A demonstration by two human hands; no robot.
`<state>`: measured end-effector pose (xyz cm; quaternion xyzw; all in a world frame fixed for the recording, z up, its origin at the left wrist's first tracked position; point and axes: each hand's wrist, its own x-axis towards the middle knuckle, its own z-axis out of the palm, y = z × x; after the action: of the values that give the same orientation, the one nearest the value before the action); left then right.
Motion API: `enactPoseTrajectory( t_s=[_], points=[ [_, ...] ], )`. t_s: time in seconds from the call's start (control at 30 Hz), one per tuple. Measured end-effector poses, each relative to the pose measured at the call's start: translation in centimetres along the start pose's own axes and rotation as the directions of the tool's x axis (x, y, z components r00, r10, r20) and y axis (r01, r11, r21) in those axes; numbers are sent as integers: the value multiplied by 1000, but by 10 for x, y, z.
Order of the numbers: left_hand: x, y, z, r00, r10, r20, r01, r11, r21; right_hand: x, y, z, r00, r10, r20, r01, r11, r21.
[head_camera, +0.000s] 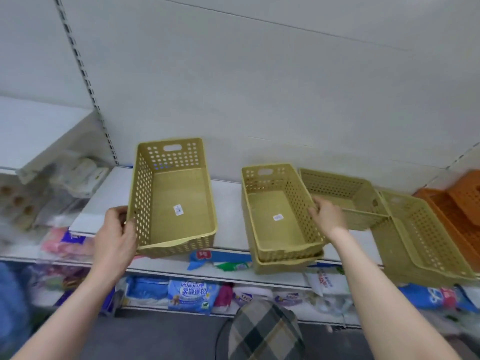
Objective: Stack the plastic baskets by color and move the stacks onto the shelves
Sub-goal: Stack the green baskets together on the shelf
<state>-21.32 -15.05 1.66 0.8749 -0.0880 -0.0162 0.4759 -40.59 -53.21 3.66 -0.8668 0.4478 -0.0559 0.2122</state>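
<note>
Head view: at frame centre-left, the left hand (115,231) grips the side wall of a tan basket (174,198) on the shelf (228,201); the right hand (327,216) clasps the rim of a nested pair (281,219), beside more tan baskets (389,219) and orange baskets (457,206) at right.

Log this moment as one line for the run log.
left hand: grips big tan basket wall | right hand: on nested tan pair rim | orange baskets: far right | all on shelf

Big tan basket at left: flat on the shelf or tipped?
Tipped. The basket leans back, its front bottom edge raised off the shelf, left hand gripping its side.
</note>
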Motion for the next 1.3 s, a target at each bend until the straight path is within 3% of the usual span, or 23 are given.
enactPoseTrajectory(
  t_s=[0.17,0.33,0.5,0.6,0.63,0.77,0.87,0.97,1.07,1.17,1.3],
  points=[
    [-30,10,9,997,-47,-64,41,995,-88,-19,-7,44,995,24,-101,-10,991,135],
    [-39,6,2,996,-39,-85,31,995,-93,-23,-26,62,990,121,66,-133,963,233],
    [-35,18,-9,996,-15,-83,3,990,-144,-26,-27,74,976,106,189,-153,955,255],
    [-33,37,-14,996,51,-79,-64,984,-165,-26,-30,61,997,49,61,-55,993,108],
    [-32,47,-14,994,79,-76,-92,978,-188,-29,-37,49,1000,7,14,-9,991,133],
    [-21,94,-5,980,184,-72,-197,946,-256,-39,-79,-7,981,-184,-58,189,864,466],
    [-15,129,14,965,260,-17,-256,931,-262,-46,-108,-47,974,-220,51,131,735,665],
    [-18,155,36,947,318,37,-299,919,-256,-46,-116,-72,973,-230,15,195,856,478],
    [-18,156,55,922,335,192,-271,915,-299,-35,-96,-71,992,-119,-50,129,912,389],
    [-16,129,74,914,213,345,-128,959,-253,-24,-69,-56,996,-19,-85,53,907,418],
    [-21,83,101,888,20,460,-36,999,26,-19,-45,-22,997,72,29,-76,830,552]
  ],
)
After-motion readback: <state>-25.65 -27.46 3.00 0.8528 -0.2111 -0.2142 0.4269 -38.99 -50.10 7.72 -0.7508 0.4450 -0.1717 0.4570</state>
